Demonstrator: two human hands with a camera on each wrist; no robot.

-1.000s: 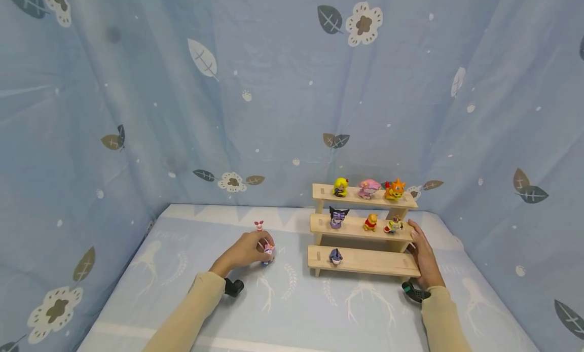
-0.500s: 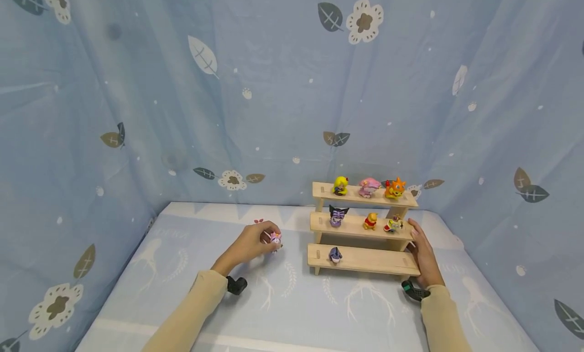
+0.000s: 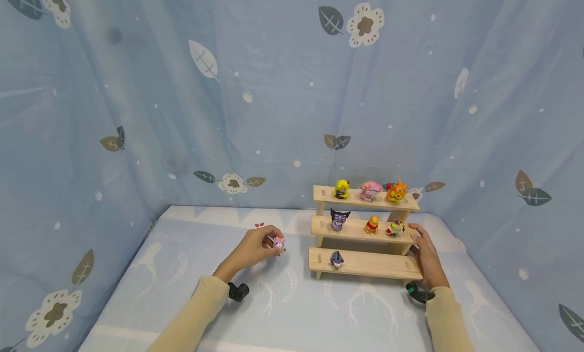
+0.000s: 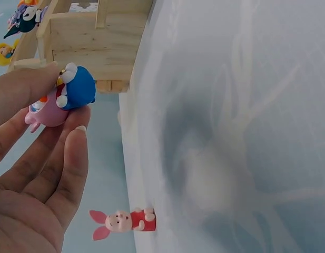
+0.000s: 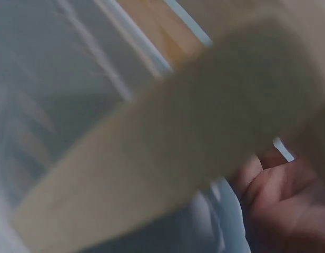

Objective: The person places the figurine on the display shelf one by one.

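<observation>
In my left hand (image 3: 255, 246) I pinch a small toy figurine (image 4: 79, 87) with a pink hood and blue body, between thumb and fingers. It is held above the table, left of the three-tier wooden display shelf (image 3: 378, 267). My right hand (image 3: 429, 255) holds the shelf's right end, beside the middle and lower steps; a board hides part of it in the right wrist view. A Piglet figurine (image 4: 125, 220) stands on the table beyond my left hand, which mostly covers it in the head view.
The top step carries yellow-haired (image 3: 341, 189), pink (image 3: 370, 190) and orange (image 3: 396, 191) figurines. A black-eared purple one (image 3: 338, 220), a Pooh bear (image 3: 371, 224) and a red-caped one (image 3: 395, 227) share the middle step. An Eeyore figurine (image 3: 336, 259) sits on the bottom step's left.
My left hand has lifted the pink-hooded figurine off the table and moved it slightly right, covering more of Piglet. My right hand stays at the shelf's end.
</observation>
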